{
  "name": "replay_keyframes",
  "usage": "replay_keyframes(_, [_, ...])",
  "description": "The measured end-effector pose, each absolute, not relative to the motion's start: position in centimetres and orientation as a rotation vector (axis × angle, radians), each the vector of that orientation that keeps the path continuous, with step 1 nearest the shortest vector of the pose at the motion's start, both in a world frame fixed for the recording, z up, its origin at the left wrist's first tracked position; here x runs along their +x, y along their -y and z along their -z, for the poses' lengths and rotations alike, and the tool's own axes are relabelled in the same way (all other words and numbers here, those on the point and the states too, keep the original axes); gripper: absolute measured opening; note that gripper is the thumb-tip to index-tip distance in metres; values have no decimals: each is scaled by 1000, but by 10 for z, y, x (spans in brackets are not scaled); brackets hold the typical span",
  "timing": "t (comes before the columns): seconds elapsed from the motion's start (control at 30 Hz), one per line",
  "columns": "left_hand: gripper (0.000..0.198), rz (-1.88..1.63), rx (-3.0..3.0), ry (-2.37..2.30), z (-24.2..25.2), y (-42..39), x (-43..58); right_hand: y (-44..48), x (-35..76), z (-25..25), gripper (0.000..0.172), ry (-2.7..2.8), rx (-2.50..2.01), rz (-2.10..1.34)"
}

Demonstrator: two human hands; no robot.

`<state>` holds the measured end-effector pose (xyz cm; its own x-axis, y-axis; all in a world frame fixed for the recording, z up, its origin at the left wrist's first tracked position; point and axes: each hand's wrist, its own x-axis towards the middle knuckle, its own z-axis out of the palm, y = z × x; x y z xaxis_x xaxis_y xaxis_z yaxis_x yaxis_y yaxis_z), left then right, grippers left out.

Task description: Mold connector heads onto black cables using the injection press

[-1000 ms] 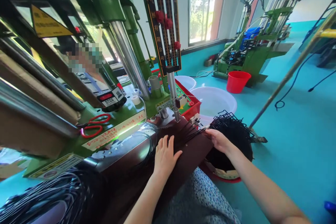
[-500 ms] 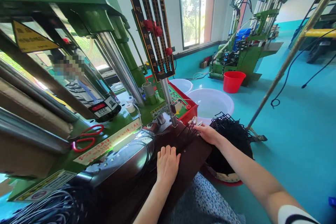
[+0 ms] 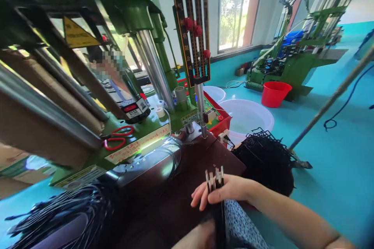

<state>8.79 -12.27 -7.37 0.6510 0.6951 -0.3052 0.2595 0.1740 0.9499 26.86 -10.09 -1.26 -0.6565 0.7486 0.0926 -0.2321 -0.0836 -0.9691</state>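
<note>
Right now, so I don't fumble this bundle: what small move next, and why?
Probably lay the black cord bundle onto the black cord pile beside your right hand: your left hand grips it lower down, its metal tips stand between your right fingers, and the pile is close.

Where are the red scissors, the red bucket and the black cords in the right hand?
Red scissors (image 3: pixel 112 149): head view, lower handle loop.
Red bucket (image 3: pixel 274 95): head view, outer wall.
Black cords (image 3: pixel 218 218): head view, bundled lower strands.
</note>
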Motion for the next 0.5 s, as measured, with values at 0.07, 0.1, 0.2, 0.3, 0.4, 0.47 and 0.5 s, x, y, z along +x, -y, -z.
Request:
replay_keyframes(0.07, [39, -499, 1178, -867, 69, 128, 102, 99, 252, 26, 28, 1510, -635, -1880])
replay_keyframes(0.1, [43, -589, 1003, -849, 66, 129, 110, 97, 248, 32, 30, 1471, -689, -1893])
replay_keyframes(0.2, [45, -769, 562, -743, 58, 132, 129, 85, 249, 38, 43, 1266, -731, -1891])
replay_keyframes(0.3, [44, -704, 566, -705, 57, 132, 139, 68, 263, 20, 49, 1371, -691, -1703])
replay_keyframes(0.4, [44, -664, 626, -712, 56, 129, 142, 56, 273, -7, 44, 1972, -830, -1497])
replay_keyframes(0.47, [44, -675, 632, -710, 54, 126, 143, 54, 273, -17, 47, 2279, -910, -1427])
replay_keyframes(0.5, [45, -681, 628, -709, 53, 125, 143, 54, 272, -18, 49, 2351, -929, -1400])
